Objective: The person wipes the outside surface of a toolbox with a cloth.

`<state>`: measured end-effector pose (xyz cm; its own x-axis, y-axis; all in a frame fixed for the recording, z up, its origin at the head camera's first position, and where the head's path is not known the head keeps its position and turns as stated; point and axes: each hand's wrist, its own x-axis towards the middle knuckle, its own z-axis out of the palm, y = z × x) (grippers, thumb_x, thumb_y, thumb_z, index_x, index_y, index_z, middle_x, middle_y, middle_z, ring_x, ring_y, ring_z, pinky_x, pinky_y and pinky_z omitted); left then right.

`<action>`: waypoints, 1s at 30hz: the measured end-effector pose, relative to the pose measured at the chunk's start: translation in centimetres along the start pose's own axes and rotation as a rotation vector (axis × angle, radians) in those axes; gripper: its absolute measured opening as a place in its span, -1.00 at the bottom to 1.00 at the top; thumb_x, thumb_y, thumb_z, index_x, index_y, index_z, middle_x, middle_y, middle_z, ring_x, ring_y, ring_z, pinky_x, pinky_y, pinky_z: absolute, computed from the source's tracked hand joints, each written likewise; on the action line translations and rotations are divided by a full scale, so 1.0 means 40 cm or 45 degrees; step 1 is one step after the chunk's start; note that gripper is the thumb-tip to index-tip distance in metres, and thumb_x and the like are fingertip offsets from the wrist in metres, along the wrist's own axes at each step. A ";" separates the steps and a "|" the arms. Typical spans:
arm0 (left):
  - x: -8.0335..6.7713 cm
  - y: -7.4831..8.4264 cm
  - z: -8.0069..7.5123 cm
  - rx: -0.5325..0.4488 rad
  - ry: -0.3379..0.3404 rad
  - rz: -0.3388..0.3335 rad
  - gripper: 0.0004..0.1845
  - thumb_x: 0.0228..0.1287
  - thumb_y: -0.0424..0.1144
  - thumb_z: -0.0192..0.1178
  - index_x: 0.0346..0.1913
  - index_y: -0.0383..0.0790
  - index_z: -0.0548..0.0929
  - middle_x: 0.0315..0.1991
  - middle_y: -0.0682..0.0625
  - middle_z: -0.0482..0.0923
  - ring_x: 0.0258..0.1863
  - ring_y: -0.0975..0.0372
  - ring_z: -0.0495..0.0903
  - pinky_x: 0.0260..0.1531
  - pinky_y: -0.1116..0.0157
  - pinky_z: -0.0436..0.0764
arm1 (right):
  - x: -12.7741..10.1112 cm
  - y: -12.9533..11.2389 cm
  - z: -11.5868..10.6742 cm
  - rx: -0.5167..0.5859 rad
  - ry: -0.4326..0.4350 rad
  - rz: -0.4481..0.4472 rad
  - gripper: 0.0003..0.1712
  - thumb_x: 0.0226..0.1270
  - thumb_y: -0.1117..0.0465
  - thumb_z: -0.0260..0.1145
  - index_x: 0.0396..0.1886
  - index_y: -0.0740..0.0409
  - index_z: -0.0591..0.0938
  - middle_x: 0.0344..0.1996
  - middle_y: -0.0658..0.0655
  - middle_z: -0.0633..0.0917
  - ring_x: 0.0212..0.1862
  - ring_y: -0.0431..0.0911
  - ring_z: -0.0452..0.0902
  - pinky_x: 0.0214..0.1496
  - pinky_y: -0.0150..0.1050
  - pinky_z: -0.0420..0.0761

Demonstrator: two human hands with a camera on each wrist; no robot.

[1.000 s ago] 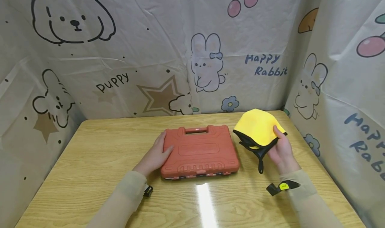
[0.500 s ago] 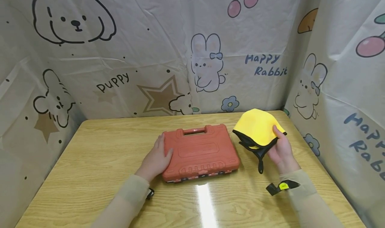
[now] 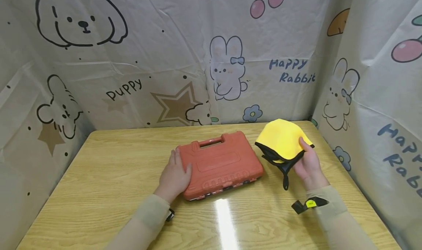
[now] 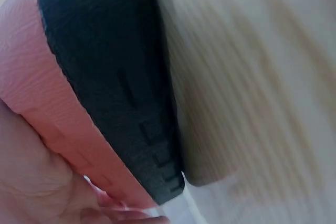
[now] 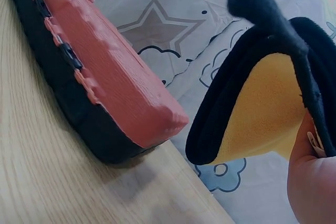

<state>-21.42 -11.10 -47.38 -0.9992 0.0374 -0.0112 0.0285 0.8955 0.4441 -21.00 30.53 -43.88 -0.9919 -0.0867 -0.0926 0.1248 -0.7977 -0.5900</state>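
A red hard plastic case (image 3: 221,162) with a black base and a carry handle lies on the wooden table, turned at an angle. My left hand (image 3: 174,176) rests against its left end, fingers fairly straight along the edge and thumb over the lid. In the left wrist view the palm (image 4: 31,166) lies against the red lid, above the black base (image 4: 110,77). My right hand (image 3: 309,167) holds up a folded yellow cleaning cloth (image 3: 281,138) with black edging and a hanging loop (image 3: 285,180), thumb on the yellow side. The right fingers are mostly hidden behind the cloth.
The wood-grain table (image 3: 108,176) extends around the case. Behind it and on both sides hangs a pale curtain (image 3: 158,52) printed with cartoon animals. Latches (image 5: 68,53) line the case's near edge in the right wrist view.
My left hand has moved a little right, and the case has turned counterclockwise, its handle side now tilting up to the right. The right hand and cloth have stayed nearly still.
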 end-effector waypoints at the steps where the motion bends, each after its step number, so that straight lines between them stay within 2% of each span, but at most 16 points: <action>1: -0.001 0.002 0.001 0.008 0.011 0.000 -0.14 0.59 0.03 -0.08 0.61 -0.52 -0.11 0.60 -0.49 -0.07 0.48 -0.30 0.27 0.40 -0.17 0.40 | 0.000 0.000 0.000 -0.003 0.001 0.000 -0.60 0.73 0.07 -0.09 0.44 -0.08 0.19 0.06 -0.04 0.74 0.11 -0.19 0.70 0.14 -0.28 0.69; 5: -0.007 0.009 0.005 0.017 0.041 -0.009 -0.15 0.59 0.01 -0.08 0.60 -0.56 -0.10 0.60 -0.51 -0.10 0.50 -0.30 0.23 0.43 -0.18 0.35 | 0.000 0.000 0.000 0.001 -0.009 0.002 -0.60 0.73 0.07 -0.09 0.43 -0.07 0.20 0.06 -0.03 0.74 0.11 -0.19 0.70 0.15 -0.28 0.69; 11: -0.014 0.019 0.010 0.024 0.036 -0.058 -0.13 0.60 0.03 -0.12 0.59 -0.58 -0.14 0.61 -0.50 -0.15 0.56 -0.27 0.14 0.51 -0.15 0.26 | 0.002 0.001 -0.001 0.023 -0.016 0.005 -0.58 0.73 0.07 -0.08 0.45 -0.08 0.19 0.08 -0.03 0.73 0.13 -0.18 0.69 0.17 -0.27 0.68; 15: -0.017 0.018 0.007 -0.003 0.025 -0.061 -0.12 0.60 0.03 -0.10 0.58 -0.60 -0.14 0.60 -0.53 -0.14 0.49 -0.31 0.24 0.46 -0.16 0.32 | 0.003 0.002 -0.001 0.032 -0.006 0.009 -0.61 0.72 0.07 -0.07 0.42 -0.08 0.22 0.07 -0.03 0.73 0.12 -0.18 0.70 0.16 -0.26 0.69; 20: -0.006 -0.008 -0.018 -0.118 -0.067 -0.029 -0.09 0.57 0.03 0.01 0.60 -0.53 -0.15 0.59 -0.53 -0.17 0.36 -0.35 0.40 0.34 -0.19 0.46 | 0.003 0.002 -0.004 0.057 -0.020 0.008 -0.67 0.73 0.09 -0.09 0.36 -0.05 0.29 0.07 0.00 0.74 0.11 -0.15 0.71 0.15 -0.24 0.69; 24: 0.027 -0.045 -0.055 -0.291 -0.195 0.020 -0.10 0.55 0.02 0.09 0.59 -0.48 -0.11 0.56 -0.48 -0.08 0.45 -0.29 0.31 0.44 -0.16 0.35 | 0.002 0.000 -0.007 0.053 -0.043 -0.003 -0.67 0.74 0.09 -0.12 0.37 -0.04 0.27 0.07 0.01 0.74 0.11 -0.15 0.71 0.15 -0.25 0.69; 27: 0.063 -0.073 -0.078 -0.420 -0.276 0.071 -0.15 0.56 -0.01 0.10 0.58 -0.48 -0.04 0.54 -0.46 0.02 0.53 -0.24 0.18 0.52 -0.15 0.23 | 0.001 -0.002 -0.008 0.043 -0.050 -0.008 -0.66 0.74 0.09 -0.12 0.37 -0.04 0.25 0.07 0.01 0.74 0.12 -0.16 0.71 0.16 -0.26 0.69; 30: 0.105 -0.099 -0.089 -0.544 -0.349 0.091 -0.19 0.57 0.00 0.12 0.58 -0.43 0.07 0.55 -0.44 0.09 0.56 -0.23 0.14 0.53 -0.15 0.20 | 0.002 -0.003 -0.009 0.041 -0.046 -0.007 -0.68 0.74 0.09 -0.11 0.34 -0.03 0.30 0.07 0.00 0.74 0.12 -0.16 0.71 0.16 -0.26 0.69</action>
<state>-25.80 -16.05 -45.99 -0.9499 0.2583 -0.1762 0.0262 0.6273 0.7783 -21.08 30.85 -44.10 -0.9928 -0.1035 -0.0598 0.1192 -0.8169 -0.5643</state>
